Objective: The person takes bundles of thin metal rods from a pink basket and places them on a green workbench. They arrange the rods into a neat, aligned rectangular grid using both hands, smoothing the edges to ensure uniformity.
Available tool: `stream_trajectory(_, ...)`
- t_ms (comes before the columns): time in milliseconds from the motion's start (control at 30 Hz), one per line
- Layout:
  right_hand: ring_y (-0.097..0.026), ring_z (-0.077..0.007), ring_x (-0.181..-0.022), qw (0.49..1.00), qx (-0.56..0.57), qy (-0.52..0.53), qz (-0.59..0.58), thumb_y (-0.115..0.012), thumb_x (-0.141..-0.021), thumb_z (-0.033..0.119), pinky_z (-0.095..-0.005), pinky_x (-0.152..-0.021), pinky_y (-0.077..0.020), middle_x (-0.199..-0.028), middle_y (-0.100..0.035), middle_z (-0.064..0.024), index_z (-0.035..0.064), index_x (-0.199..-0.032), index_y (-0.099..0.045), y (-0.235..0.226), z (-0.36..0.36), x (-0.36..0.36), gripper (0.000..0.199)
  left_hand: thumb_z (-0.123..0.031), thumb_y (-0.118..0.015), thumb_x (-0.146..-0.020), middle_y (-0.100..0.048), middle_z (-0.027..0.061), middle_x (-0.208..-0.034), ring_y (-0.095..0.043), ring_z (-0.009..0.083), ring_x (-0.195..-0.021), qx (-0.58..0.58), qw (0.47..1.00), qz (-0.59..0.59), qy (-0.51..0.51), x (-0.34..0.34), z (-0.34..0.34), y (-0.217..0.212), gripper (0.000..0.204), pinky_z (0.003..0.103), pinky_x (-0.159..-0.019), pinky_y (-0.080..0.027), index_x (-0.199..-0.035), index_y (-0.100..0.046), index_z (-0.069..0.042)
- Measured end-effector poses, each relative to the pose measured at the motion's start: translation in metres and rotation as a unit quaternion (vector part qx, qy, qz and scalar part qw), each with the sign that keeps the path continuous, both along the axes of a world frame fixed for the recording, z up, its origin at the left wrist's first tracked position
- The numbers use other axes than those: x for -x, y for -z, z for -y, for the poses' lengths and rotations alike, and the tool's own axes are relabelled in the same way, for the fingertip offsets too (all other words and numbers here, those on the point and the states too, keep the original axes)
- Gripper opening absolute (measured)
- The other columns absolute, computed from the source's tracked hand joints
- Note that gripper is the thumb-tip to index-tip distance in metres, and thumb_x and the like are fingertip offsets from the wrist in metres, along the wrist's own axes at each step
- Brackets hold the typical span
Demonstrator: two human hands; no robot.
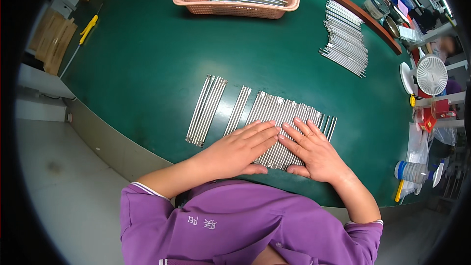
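Note:
A wide row of thin metal rods (282, 108) lies side by side on the green table in front of me. My left hand (245, 147) rests flat across the row's left part, fingers stretched out. From the other side my right hand (311, 149) lies on the rods with its fingers spread. The fingertips of both hands nearly meet over the middle. Left of the row are a narrow group of rods (239, 108), partly under my left hand, and a separate bundle of rods (206, 110). A few rods (331, 127) sit slightly apart at the right end.
A pink plastic basket (235, 11) full of loose rods stands at the far side. Another row of rods (343, 39) lies far right beside a curved brown strip (363, 17). A yellow-handled tool (88, 29) is at the left edge, a white fan (431, 75) and plastic bottle (414, 172) at the right.

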State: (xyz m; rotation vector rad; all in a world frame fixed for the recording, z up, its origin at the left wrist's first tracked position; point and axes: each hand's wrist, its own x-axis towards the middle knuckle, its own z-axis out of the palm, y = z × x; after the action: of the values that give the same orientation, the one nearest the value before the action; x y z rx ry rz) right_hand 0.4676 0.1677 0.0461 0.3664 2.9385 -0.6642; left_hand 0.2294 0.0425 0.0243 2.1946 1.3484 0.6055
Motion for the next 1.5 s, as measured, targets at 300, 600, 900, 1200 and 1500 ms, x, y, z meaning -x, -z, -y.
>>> stream_trajectory(300, -0.024, -0.0332, -0.148, 0.999, -0.002, -0.028, -0.036, -0.067, -0.084, 0.049, -0.0528, -0.120, -0.0177, -0.159, -0.031, -0.0064, 0.0209, -0.150, -0.040, 0.004, 0.005, 0.049, 0.078, -0.020, -0.077, -0.076, -0.051, 0.0160, -0.139, -0.042, 0.0386, -0.135, -0.081, 0.969, -0.025, -0.234, 0.054, 0.029, -0.005, 0.058, 0.049, -0.108, -0.039, -0.127, -0.056, -0.002)
stream_trajectory(600, -0.024, -0.0333, -0.148, 0.995, -0.018, -0.075, -0.056, -0.068, -0.085, 0.045, -0.0530, -0.121, -0.0171, -0.159, -0.031, -0.0072, 0.0226, -0.151, -0.039, 0.008, 0.005, 0.109, 0.075, -0.020, -0.078, -0.075, -0.055, 0.0117, -0.135, -0.044, 0.0358, -0.133, -0.054, 0.942, -0.066, -0.325, 0.087, 0.065, -0.001, 0.051, 0.049, -0.107, -0.038, -0.122, -0.063, -0.005)
stream_trajectory(900, -0.024, -0.0329, -0.148, 0.991, -0.026, -0.085, -0.097, -0.066, -0.087, 0.043, -0.0507, -0.122, -0.0169, -0.158, -0.032, -0.0104, 0.0184, -0.150, -0.040, 0.015, 0.016, 0.157, 0.073, -0.018, -0.077, -0.075, -0.055, 0.0121, -0.133, -0.044, 0.0367, -0.132, -0.070, 0.932, -0.069, -0.348, 0.103, 0.073, -0.001, 0.049, 0.049, -0.106, -0.039, -0.120, -0.064, -0.004)
stream_trajectory(1200, -0.025, -0.0312, -0.148, 0.985, 0.022, -0.112, -0.127, -0.062, -0.092, 0.041, -0.0477, -0.122, -0.0181, -0.157, -0.033, -0.0127, 0.0102, -0.149, -0.039, 0.022, 0.037, 0.187, 0.069, -0.014, -0.075, -0.078, -0.058, 0.0119, -0.130, -0.047, 0.0355, -0.130, -0.077, 0.934, -0.072, -0.340, 0.113, 0.076, 0.001, 0.044, 0.048, -0.104, -0.041, -0.119, -0.064, -0.002)
stream_trajectory(1500, -0.026, -0.0313, -0.147, 0.986, 0.022, -0.108, -0.124, -0.062, -0.092, 0.040, -0.0463, -0.122, -0.0192, -0.156, -0.034, -0.0134, 0.0076, -0.148, -0.041, 0.017, 0.035, 0.175, 0.068, -0.011, -0.076, -0.077, -0.060, 0.0141, -0.128, -0.052, 0.0356, -0.126, -0.083, 0.942, -0.048, -0.323, 0.100, 0.071, 0.001, 0.045, 0.046, -0.101, -0.046, -0.118, -0.063, 0.002)
